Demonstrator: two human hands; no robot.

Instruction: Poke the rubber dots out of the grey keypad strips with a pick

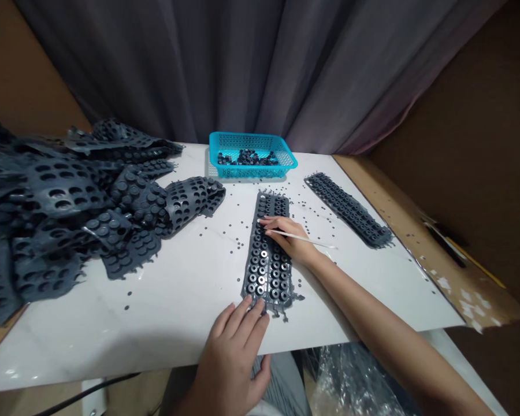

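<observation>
A dark grey molded rubber sheet (263, 278) with rows of round, holed parts lies lengthwise in front of me on the white tabletop. My left hand (238, 341) rests flat at its near end, fingertips on the edge and fingers stretched out. Over the sheet's middle, my right hand (288, 240) pinches a thin white stick (305, 238). One end of the stick points at the sheet's left rows; the other sticks out to the right. The fingers partly hide the stick's tip and the parts under it.
A blue plastic basket (253, 170) with small dark parts stands at the back. Another rubber sheet (349, 209) lies at right. A large heap of such sheets (69, 190) fills the left. Small dark discs are scattered about. A yellow stick (476, 263) lies on the cardboard at right.
</observation>
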